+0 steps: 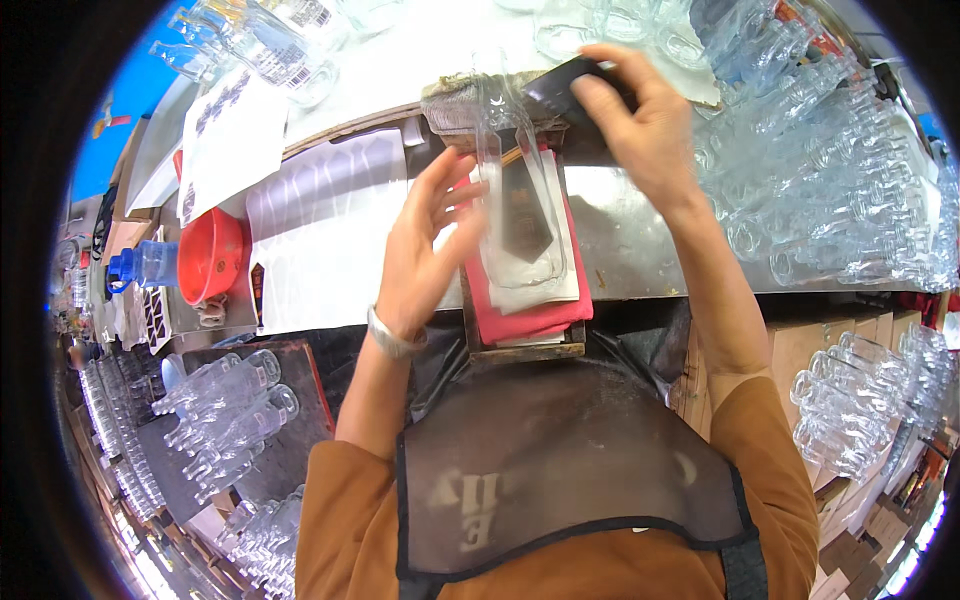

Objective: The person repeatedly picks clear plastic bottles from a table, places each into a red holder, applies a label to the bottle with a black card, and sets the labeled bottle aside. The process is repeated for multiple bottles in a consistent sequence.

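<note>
A clear glass bottle (490,245) lies on its back with its neck pointing away from me, a dark pointed label (525,215) showing on it. Under it are white sheets and a red cloth (500,325) in a narrow wooden stand (530,352). My left hand (432,235) is beside the bottle's left side, fingers apart and slightly blurred; whether the fingertips touch the glass is unclear. My right hand (640,120) grips a flat black block (560,88) beyond the bottle's right shoulder. A folded greyish cloth (450,105) lies around the bottle's neck end.
Left of the stand lies a sheet of pale label shapes (325,215). Further left are a red bowl (212,255) and a clear jug with a blue top (150,265). Many clear bottles (830,180) are piled at the right; others (230,410) stand low at the left.
</note>
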`<state>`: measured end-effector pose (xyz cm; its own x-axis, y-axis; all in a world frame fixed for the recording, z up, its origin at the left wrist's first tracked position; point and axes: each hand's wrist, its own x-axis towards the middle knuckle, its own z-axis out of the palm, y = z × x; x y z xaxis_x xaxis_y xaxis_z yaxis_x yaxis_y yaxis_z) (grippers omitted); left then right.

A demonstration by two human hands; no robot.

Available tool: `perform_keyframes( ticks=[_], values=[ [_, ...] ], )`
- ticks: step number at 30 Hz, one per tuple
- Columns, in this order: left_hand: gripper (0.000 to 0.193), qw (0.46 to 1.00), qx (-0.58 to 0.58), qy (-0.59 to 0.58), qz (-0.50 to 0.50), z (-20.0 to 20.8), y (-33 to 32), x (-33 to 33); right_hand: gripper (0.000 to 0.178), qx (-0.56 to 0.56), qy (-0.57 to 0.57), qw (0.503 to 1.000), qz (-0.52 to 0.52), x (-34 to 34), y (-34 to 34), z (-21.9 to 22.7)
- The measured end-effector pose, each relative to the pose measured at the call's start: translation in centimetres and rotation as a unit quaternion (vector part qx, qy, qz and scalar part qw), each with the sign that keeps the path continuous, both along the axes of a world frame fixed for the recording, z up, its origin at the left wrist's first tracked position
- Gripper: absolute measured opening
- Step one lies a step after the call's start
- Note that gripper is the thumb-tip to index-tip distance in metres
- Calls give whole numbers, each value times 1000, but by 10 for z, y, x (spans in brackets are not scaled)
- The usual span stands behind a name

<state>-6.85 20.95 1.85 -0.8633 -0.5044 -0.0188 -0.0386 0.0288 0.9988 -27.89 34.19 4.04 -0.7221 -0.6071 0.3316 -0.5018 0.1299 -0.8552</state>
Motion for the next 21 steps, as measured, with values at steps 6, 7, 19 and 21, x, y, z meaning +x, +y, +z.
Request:
perform_keyframes(
  ticks=[6, 7, 19, 21],
  values=[
    [68, 981, -70, -181, 28, 19, -26, -67, 22, -198, -316, 926, 50, 1, 16, -7],
    [70, 971, -122, -204, 8, 15, -31, -70, 22, -189, -362, 911, 59, 3, 20, -11],
    [69, 990, 94, -95, 38, -10, -16, -69, 55, 154, -197, 954, 168, 8, -12, -16],
    [75, 993, -6, -101, 58, -19, -11, -66, 60, 203, -148, 951, 182, 6, -19, -9]
  ],
)
